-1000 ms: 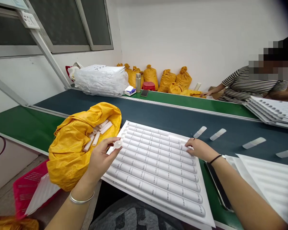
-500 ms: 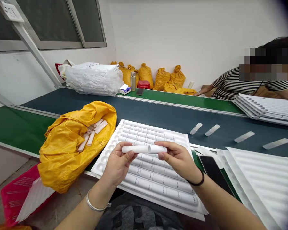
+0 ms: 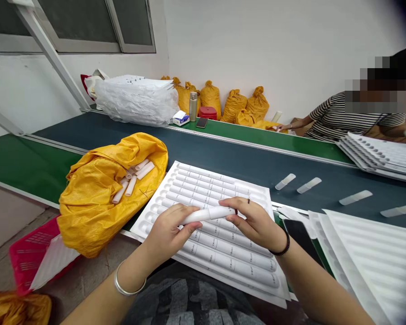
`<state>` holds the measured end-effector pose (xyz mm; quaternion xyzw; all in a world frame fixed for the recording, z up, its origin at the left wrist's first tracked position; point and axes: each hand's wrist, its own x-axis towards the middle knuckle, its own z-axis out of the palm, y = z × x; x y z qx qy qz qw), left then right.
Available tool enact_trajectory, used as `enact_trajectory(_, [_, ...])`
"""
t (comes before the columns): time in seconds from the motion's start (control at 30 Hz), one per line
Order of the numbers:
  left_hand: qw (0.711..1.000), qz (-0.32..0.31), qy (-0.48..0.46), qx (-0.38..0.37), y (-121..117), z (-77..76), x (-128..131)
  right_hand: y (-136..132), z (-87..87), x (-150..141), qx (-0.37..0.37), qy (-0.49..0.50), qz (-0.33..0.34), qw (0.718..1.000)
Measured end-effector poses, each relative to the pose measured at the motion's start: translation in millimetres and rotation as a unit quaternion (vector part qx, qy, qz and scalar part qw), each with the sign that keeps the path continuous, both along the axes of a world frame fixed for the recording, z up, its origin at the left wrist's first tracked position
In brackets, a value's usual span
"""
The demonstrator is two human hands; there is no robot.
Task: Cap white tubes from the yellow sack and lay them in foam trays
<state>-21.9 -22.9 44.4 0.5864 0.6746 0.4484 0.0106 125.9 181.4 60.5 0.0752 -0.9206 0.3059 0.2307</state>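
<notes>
My left hand grips a white plastic tube between thumb and fingers. In the fingertips of my right hand is a shorter white tube piece with small print near its end. The two pieces meet end to end in one line, tilted slightly up to the right. Below them lies a white moulded tray with rows of printed white tubes. To the left, an open yellow sack holds several loose white tubes.
Several white tubes stand or lean on the dark belt. A black phone and white ribbed trays are at right. Across the belt sits a person in a striped shirt beside stacked trays. A pink basket is lower left.
The open rim that showed between the two tube pieces is no longer visible; they now look joined. My left hand has turned over the tube, and the view has shifted slightly.
</notes>
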Motion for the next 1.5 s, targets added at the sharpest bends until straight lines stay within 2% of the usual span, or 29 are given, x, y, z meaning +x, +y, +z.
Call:
enact_trajectory(0.07, [0.999,0.002,0.026,0.024,0,-1.1,0,-2,0.1,-1,-0.032,-0.030,-0.009,0.999])
enact_trajectory(0.23, [0.995,0.002,0.092,0.049,2,-3.1,4,-12,0.1,-3,-0.169,-0.100,-0.009,0.981])
enact_trajectory(0.33, [0.994,0.014,0.095,0.056,2,-3.5,10,-20,1.4,1,-0.189,-0.098,-0.021,0.977])
enact_trajectory(0.43, [0.995,-0.004,0.087,0.042,4,-7.0,16,-28,-0.8,5,-0.128,-0.111,-0.020,0.985])
enact_trajectory(0.53, [0.993,-0.047,0.104,-0.044,7,-13.3,6,-18,-9.9,-1,0.025,-0.134,-0.021,0.990])
enact_trajectory(0.6, [0.986,-0.017,0.111,-0.125,6,-17.5,-19,9,-18.1,-10,0.102,-0.116,-0.085,0.984])
enact_trajectory(0.67, [0.970,0.100,0.113,-0.191,2,-22.4,-62,56,-26.5,-19,0.114,-0.093,-0.227,0.963])
enact_trajectory(0.7, [0.949,0.189,0.114,-0.226,-1,-25.5,-87,85,-30.7,-23,0.098,-0.102,-0.325,0.935])
enact_trajectory(0.73, [0.913,0.278,0.116,-0.277,-5,-29.3,-113,113,-35.2,-25,0.070,-0.138,-0.426,0.892])
enact_trajectory(0.77, [0.890,0.326,0.107,-0.299,-9,-33.7,-138,140,-40.3,-26,0.036,-0.193,-0.504,0.841])
enact_trajectory(0.83, [0.859,0.374,0.089,-0.337,-14,-44.1,-180,184,-52.4,-26,0.008,-0.252,-0.548,0.798])
enact_trajectory(0.9, [0.834,0.393,0.068,-0.381,-18,-54.6,-208,208,-65.7,-24,-0.012,-0.302,-0.546,0.781])
enact_trajectory(0.97, [0.816,0.398,0.050,-0.416,-19,-62.4,-221,218,-75.8,-21,-0.024,-0.343,-0.532,0.774])
enact_trajectory(1.03, [0.809,0.398,0.037,-0.431,-20,-64.8,-224,218,-78.2,-17,-0.025,-0.374,-0.520,0.768])
enact_trajectory(1.1, [0.820,0.388,0.034,-0.419,-20,-61.4,-219,214,-72.6,-11,-0.012,-0.387,-0.516,0.764])
enact_trajectory(1.17, [0.853,0.363,0.043,-0.373,-20,-53.4,-206,205,-63.7,-6,0.008,-0.381,-0.508,0.772])
enact_trajectory(1.23, [0.896,0.320,0.060,-0.301,-17,-43.4,-185,190,-57.7,-6,0.024,-0.365,-0.469,0.804])
enact_trajectory(1.33, [0.945,0.245,0.079,-0.200,-8,-27.6,-144,163,-58.2,-15,0.041,-0.354,-0.363,0.861])
enact_trajectory(1.4, [0.973,0.183,0.074,-0.115,-2,-18.1,-118,149,-59.8,-23,0.057,-0.355,-0.311,0.880])
enact_trajectory(1.5, [0.992,0.113,0.045,-0.015,1,-8.5,-90,137,-53.3,-27,0.091,-0.337,-0.289,0.891])
